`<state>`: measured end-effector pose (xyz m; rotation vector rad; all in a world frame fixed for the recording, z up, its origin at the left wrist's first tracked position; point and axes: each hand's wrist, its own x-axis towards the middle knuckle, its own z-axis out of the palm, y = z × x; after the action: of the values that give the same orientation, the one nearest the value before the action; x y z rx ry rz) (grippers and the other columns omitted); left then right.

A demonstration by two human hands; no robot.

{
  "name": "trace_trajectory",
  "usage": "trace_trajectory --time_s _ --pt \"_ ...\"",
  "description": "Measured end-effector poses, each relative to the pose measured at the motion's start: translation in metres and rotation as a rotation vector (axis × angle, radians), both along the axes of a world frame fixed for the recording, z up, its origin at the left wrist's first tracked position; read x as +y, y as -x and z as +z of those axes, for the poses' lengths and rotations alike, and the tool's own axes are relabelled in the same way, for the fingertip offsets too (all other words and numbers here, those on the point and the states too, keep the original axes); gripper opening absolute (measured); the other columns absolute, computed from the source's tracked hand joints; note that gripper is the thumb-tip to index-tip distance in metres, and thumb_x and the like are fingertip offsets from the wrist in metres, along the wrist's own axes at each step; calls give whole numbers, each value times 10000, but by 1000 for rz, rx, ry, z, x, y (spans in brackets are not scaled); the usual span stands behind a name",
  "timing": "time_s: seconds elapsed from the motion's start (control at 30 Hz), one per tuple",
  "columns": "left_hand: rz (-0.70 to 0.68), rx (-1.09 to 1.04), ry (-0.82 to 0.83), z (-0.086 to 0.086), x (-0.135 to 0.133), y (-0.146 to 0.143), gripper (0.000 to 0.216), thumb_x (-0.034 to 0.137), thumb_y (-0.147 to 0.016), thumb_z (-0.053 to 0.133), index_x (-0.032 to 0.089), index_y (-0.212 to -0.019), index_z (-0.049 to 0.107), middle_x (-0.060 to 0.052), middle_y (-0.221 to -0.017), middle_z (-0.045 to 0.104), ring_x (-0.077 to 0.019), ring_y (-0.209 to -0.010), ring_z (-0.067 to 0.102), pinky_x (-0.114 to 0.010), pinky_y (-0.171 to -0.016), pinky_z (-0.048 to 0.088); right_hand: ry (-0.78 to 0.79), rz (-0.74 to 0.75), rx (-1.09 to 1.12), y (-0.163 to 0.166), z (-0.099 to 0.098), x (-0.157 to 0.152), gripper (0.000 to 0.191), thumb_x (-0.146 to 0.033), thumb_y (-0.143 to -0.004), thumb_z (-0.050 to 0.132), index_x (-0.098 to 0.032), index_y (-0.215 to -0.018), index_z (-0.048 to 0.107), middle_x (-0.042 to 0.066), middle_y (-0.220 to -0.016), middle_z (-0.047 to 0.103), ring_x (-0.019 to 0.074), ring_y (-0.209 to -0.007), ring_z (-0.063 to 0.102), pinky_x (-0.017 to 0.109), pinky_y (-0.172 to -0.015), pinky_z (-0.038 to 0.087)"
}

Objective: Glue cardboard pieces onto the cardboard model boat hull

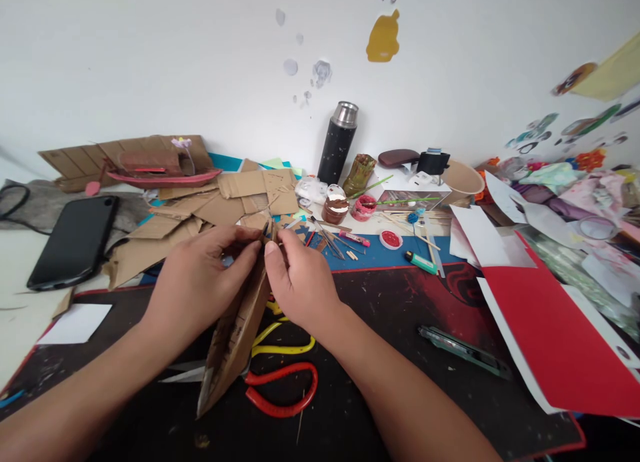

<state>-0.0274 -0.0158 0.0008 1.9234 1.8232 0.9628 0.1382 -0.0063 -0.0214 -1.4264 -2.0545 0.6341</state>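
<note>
**Both hands pinch far tip of cardboard piece**

Mat point(400, 329): dark, covers near half of desk; cardboard scraps point(200, 212) piled at far left.

Cardboard piece point(235, 339): long, narrow, folded. Long axis runs from near-left low end up to far tip at centre. Lies over scissors point(283, 389), red and yellow handles showing to its right.

Left hand point(197, 285): on left of tip, fingers pressed together on it.

Right hand point(300, 282): on right of tip, thumb and forefinger pinching it. Fingertips of both hands almost meet; neither hand is nearer.

Cutter point(463, 351): near right, apart from hands.
</note>
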Motion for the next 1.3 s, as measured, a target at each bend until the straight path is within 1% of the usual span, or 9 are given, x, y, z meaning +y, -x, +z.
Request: trace_trajectory --time_s 0.2,0.4,0.6,0.8,1.0,1.13,1.3 --pt "2 18 -14 -1 0 1 298 461 -922 598 302 -1017 832 -35 -1018 893 -308 -948 822 -404 -891 628 -7 5 25 1 -1 0 320 -386 -1160 384 -197 -1145 642 98 -948 785 253 -853 743 334 -704 415" --pt "-2 -4 3 -2 -1 0 300 464 -918 599 293 -1018 824 -37 -1035 897 -296 -945 824 -386 -892 634 -5 4 31 0 -1 1 302 -383 -1161 395 -203 -1140 637 92 -947 786 251 -862 748 330 -703 413" --pt "-3 -10 4 -2 -1 -1 306 467 -922 598 295 -1033 824 -37 -1037 894 -295 -951 827 -385 -900 638 -8 5 34 0 -1 0 319 -381 -1157 377 -201 -1136 639 94 -932 783 253 -845 741 338 -695 411" --pt "-22 -30 -27 -6 -1 -1 295 457 -925 594 299 -1027 821 -37 -1103 896 -295 -1002 828 -397 -963 632 -10 5 25 1 -4 1 306 -391 -1158 393 -210 -1131 638 77 -910 778 242 -815 730 329 -682 399" --pt "-67 -35 -67 -10 -1 1 304 426 -965 587 296 -1080 837 -38 -1151 890 -292 -1049 828 -393 -962 634 -4 11 7 1 -2 1 309 -382 -1158 380 -209 -1120 632 74 -901 774 240 -802 725 335 -686 388" --pt "-62 -50 -64 -9 -2 0 302 433 -972 582 302 -1058 841 -32 -1136 889 -290 -1045 826 -388 -953 638 -10 9 17 0 -2 1 302 -380 -1156 388 -213 -1098 633 70 -875 769 243 -788 725 336 -677 387" --pt "-58 -62 -65 -9 -1 -1 319 442 -961 581 318 -1088 846 -29 -1189 885 -301 -1089 817 -423 -1027 632 -4 14 43 0 -3 1 281 -367 -1153 394 -221 -1110 631 56 -877 764 239 -795 721 327 -679 386"
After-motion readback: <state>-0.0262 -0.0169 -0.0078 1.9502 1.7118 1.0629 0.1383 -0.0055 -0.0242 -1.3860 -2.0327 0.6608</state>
